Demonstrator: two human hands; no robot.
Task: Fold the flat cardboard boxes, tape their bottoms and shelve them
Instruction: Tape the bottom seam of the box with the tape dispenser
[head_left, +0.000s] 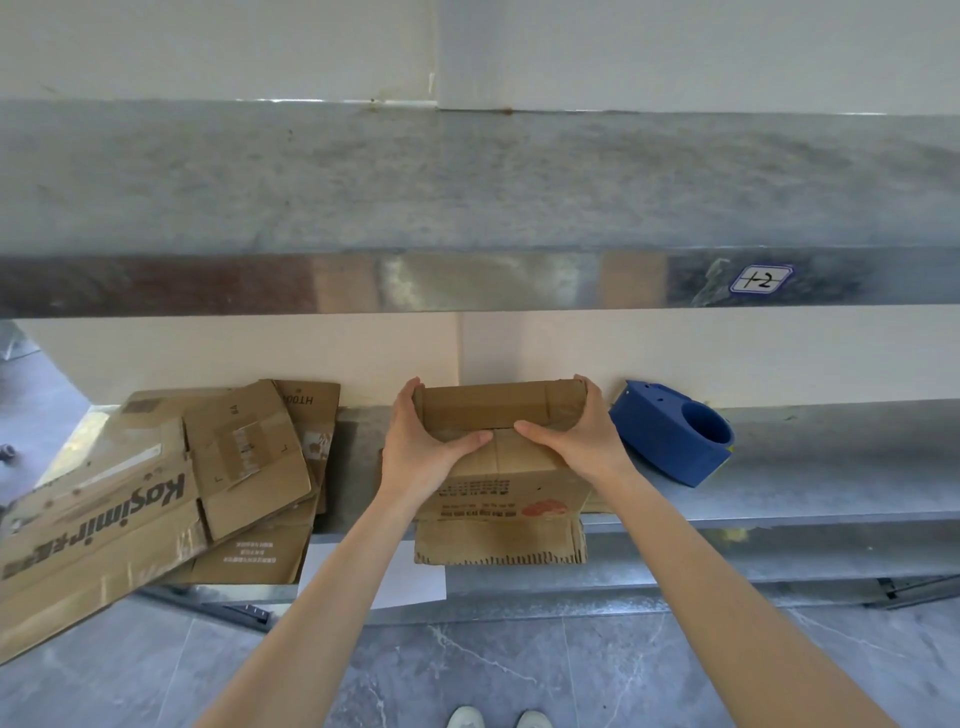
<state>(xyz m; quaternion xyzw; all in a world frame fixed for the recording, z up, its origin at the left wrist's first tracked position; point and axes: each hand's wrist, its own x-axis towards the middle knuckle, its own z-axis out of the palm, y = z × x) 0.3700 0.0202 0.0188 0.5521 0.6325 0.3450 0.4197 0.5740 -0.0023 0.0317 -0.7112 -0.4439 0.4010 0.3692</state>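
Left hand (422, 441) and right hand (577, 435) grip the box (501, 470) on the shelf (810, 488), fingers (408, 391) curled round its ends, thumbs meeting on the flap seam, tape dispenser (672, 439) just beside the right hand.

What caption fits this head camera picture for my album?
Left hand and right hand grip a cardboard box on the metal shelf, flat boxes on its left, blue tape dispenser on its right.
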